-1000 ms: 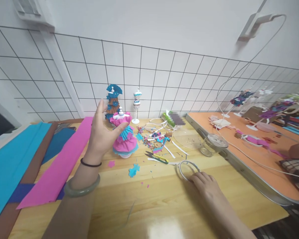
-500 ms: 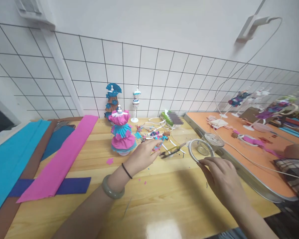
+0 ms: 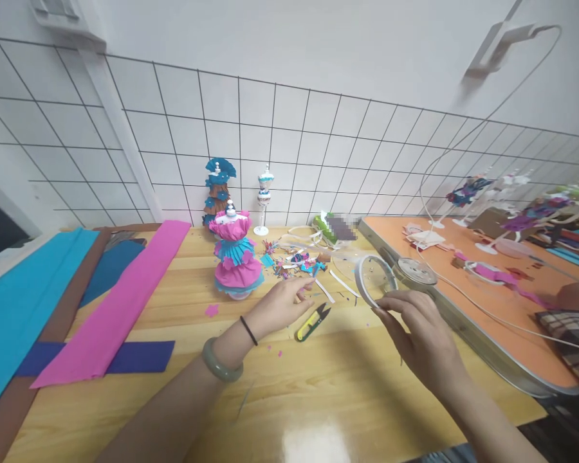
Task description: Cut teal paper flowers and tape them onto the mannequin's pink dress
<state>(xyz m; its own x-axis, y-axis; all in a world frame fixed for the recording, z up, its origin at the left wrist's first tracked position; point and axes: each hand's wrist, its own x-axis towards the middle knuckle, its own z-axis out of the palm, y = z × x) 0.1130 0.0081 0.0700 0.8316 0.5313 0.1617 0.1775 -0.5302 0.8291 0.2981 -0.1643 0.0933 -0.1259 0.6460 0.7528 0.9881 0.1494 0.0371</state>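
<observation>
Nearby, shredded multicoloured paper scraps [image 3: 299,260] lie beyond left hand [image 3: 284,303]; yellow-handled snips [image 3: 310,325] with dark pointed blades just beside its fingertips, on smooth wood-grain table [image 3: 289,392]. Pink-and-blue ruffled paper dress figure [image 3: 238,273] upright near left hand. Right hand [image 3: 422,334] pinches thin, pale ring-shaped roll [image 3: 359,283] by lower edge, tilted above table. Left fingers loosely curled, partly open; cannot tell if holding anything.

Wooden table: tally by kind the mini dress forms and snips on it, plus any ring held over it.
Mini dress forms: 3
Snips: 1
White ring in the right hand: 1
Total: 5
</observation>
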